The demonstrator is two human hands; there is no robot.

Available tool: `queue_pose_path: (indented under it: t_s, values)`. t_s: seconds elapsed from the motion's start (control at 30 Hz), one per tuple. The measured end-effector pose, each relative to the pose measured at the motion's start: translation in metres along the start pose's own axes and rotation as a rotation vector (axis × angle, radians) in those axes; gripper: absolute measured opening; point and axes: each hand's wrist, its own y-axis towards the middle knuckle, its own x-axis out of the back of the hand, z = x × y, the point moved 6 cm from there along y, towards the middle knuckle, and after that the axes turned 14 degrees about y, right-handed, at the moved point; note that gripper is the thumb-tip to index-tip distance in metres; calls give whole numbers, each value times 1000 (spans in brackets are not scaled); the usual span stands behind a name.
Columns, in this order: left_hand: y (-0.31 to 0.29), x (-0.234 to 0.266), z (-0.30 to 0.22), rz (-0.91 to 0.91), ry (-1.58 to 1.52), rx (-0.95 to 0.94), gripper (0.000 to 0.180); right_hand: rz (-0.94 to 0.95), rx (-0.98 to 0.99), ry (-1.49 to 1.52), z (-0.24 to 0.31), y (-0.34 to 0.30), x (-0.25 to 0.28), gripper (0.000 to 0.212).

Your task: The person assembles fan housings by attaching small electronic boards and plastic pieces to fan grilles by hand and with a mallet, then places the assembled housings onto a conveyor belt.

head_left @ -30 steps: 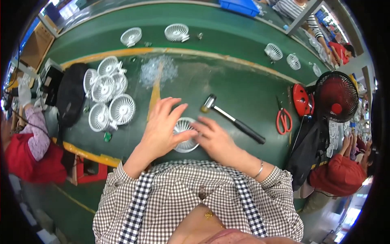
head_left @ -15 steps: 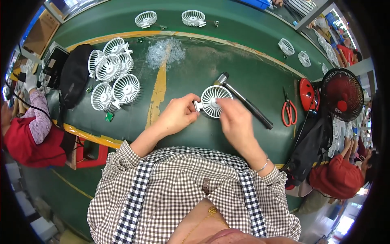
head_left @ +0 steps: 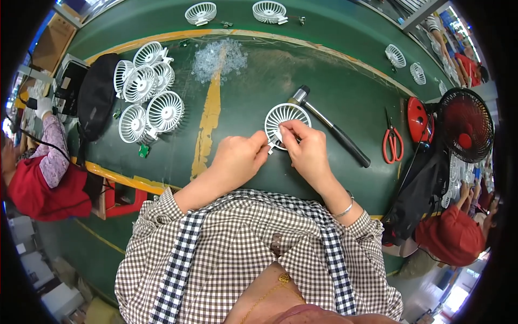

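Observation:
A round white slatted fan cover (head_left: 289, 112) is in front of me at the middle of the bench, its short neck pointing down and to the left. My left hand (head_left: 241, 158) is closed, with thumb and forefinger gripping the cover by its lower left side at the neck. Over the lower middle of the cover, my right hand (head_left: 309, 149) is closed in a pinch. Its fingertips hide whatever is between them. Just behind and to the right of the cover lies a hammer (head_left: 340, 135) with a black handle.
Several white fan covers (head_left: 164, 112) are grouped at left, with small green circuit boards (head_left: 143, 150) beside them. Clear plastic bits (head_left: 218, 59) lie farther back. Red-handled cutters (head_left: 393, 144) and a black fan (head_left: 465, 125) are at right. A co-worker's red garment (head_left: 48, 186) shows at left.
My right hand has moved left onto the cover and closed in a pinch. The cover has turned, so its neck points lower. My left hand has stayed on it. The view has shifted slightly.

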Motion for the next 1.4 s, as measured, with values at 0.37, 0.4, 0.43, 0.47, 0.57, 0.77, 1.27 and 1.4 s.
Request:
queue_pose_path:
  t_s: [0.37, 0.4, 0.43, 0.47, 0.57, 0.77, 1.27, 1.4]
  values:
    - [-10, -17, 9, 339, -480, 430, 13, -18, 50, 28, -7, -3, 2, 8]
    - [-14, -26, 10, 493, -683, 581, 15, -15, 63, 30, -8, -4, 2, 8]
    - [-14, -28, 14, 490, -684, 585, 15, -8, 78, 31, -8, -5, 2, 7]
    - [-18, -36, 17, 540, -802, 604, 15, -3, 78, 31, -7, -4, 2, 7]
    - [-15, -39, 15, 643, -996, 618, 18, 10, 67, 28, -6, -4, 1, 7]
    - [-9, -42, 11, 767, -1155, 551, 26, 105, -123, 22, -5, -1, 5, 8]
    - [-11, -42, 16, 505, -1205, 519, 25, 264, 411, -144, 18, -18, -8, 25]
    - [-7, -32, 25, 238, -1324, 525, 27, 25, 98, 146, 19, -22, 8, 18]
